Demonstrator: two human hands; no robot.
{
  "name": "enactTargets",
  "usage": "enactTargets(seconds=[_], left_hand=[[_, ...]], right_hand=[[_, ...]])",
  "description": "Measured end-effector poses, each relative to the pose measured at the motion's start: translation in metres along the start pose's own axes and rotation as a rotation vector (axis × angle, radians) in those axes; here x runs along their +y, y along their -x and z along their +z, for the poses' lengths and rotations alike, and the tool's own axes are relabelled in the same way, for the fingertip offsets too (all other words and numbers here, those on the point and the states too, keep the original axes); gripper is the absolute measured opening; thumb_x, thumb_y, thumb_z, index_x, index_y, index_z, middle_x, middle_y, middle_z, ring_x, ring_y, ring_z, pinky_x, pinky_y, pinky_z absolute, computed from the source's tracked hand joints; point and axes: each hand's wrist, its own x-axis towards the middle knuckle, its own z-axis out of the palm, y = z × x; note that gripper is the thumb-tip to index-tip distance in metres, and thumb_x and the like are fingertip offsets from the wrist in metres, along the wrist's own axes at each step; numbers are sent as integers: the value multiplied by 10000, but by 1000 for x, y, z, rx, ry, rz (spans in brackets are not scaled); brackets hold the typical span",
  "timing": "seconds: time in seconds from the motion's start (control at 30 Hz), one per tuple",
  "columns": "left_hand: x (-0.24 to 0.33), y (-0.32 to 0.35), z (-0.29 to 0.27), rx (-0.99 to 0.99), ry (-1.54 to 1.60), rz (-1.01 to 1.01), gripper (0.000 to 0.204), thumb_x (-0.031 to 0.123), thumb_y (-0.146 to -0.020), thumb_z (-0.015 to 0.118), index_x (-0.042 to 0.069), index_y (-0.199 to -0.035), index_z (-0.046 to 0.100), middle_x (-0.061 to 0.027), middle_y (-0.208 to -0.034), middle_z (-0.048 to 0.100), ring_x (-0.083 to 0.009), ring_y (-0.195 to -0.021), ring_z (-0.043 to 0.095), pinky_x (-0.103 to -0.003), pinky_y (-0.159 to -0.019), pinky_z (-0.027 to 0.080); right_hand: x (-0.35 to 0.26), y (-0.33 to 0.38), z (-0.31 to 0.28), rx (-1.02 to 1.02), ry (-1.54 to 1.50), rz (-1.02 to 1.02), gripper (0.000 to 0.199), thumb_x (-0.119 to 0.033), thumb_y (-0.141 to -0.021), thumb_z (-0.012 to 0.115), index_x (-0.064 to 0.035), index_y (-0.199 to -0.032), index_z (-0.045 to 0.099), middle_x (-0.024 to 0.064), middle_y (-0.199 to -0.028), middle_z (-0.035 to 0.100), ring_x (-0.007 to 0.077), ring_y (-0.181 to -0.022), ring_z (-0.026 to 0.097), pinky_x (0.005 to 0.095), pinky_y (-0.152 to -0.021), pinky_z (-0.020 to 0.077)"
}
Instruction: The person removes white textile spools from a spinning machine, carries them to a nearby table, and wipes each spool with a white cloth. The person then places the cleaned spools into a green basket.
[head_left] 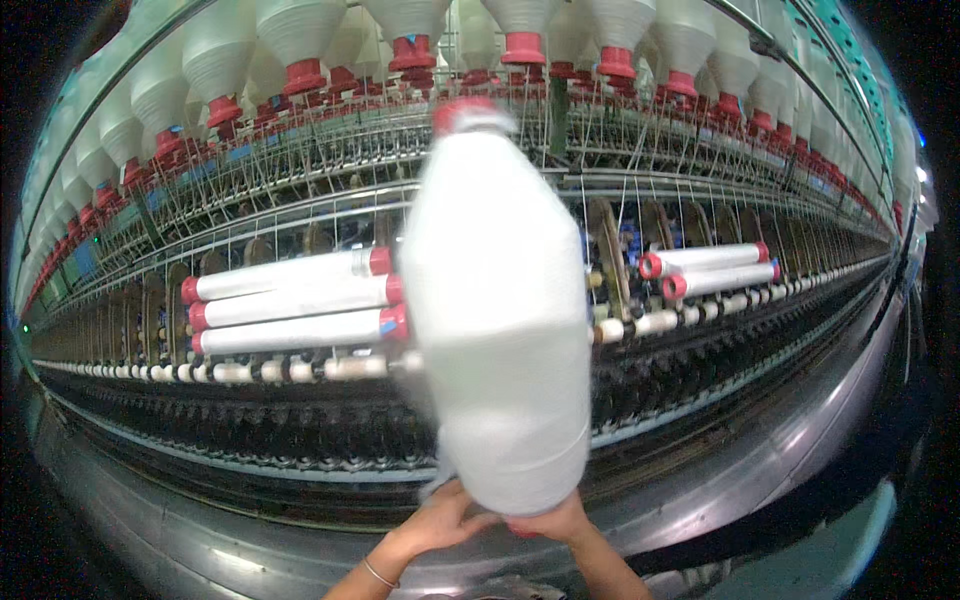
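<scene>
A large white roving bobbin (pixel 500 300) stands nearly upright in front of me, slightly blurred, a red tube end showing at its top. Its lower end rests in my right hand (pixel 555 520), whose fingers close around the red bottom end, partly hidden. Against the lower left side of the bobbin is my left hand (pixel 440 522), curled, its thumb toward the base and its fingertips partly behind the roving. A thin band circles the left wrist.
A long spinning frame runs across the view. Three white tubes with red ends (pixel 295 302) lie on it at left, two similar tubes (pixel 712 257) at right. Full roving bobbins (pixel 300 30) hang overhead in rows. A shiny metal ledge (pixel 690 520) curves along the near side.
</scene>
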Motion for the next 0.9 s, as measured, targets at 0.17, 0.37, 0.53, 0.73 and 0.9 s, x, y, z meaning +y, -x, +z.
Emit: enactTargets(seconds=[0.17, 0.37, 0.53, 0.73, 0.9], left_hand=[[-6, -94, -20, 383, -401, 152, 383, 12, -700, 556, -27, -1077, 496, -213, -1075, 483, -404, -1075, 439, -451, -921, 374], [-46, -202, -63, 589, -718, 265, 428, 209, -787, 551, -31, -1136, 490, -211, -1196, 447, -400, -1173, 361, -483, -1015, 267], [-68, -239, -70, 513, -724, 355, 357, 263, -830, 524, 7, -1075, 565, -149, -1056, 577, -335, -1105, 457, -476, -1011, 285], [-75, -236, -69, 588, -594, 460, 242, 92, -731, 516, -11, -934, 595, -131, -712, 579, -288, -832, 553, -451, -993, 329], [-72, -238, -70, 623, -539, 450, 90, 113, -750, 572, 38, -798, 557, -103, -658, 547, -263, -820, 557, -433, -979, 341]], right_hand=[[-27, -70, -50, 71, -73, 59, 665, -114, -570, 807, 17, -1133, 480, 92, -1031, 586, 185, -930, 556, 330, -815, 460], [-74, -204, -73, 4, -195, -91, 452, -173, -730, 673, 61, -1069, 487, 133, -890, 604, 203, -671, 619, 323, -596, 534], [-125, -346, -75, 43, -139, -208, 409, -80, -729, 656, 74, -1053, 460, 144, -826, 587, 233, -618, 616, 346, -536, 540], [-179, -494, -71, 378, 411, -795, 376, -122, -696, 694, 44, -991, 532, 132, -914, 604, 233, -729, 599, 301, -616, 481], [-224, -584, -80, 470, 412, -1014, 541, -273, -629, 742, 29, -1026, 532, 180, -1003, 583, 321, -946, 546, 360, -839, 420]])
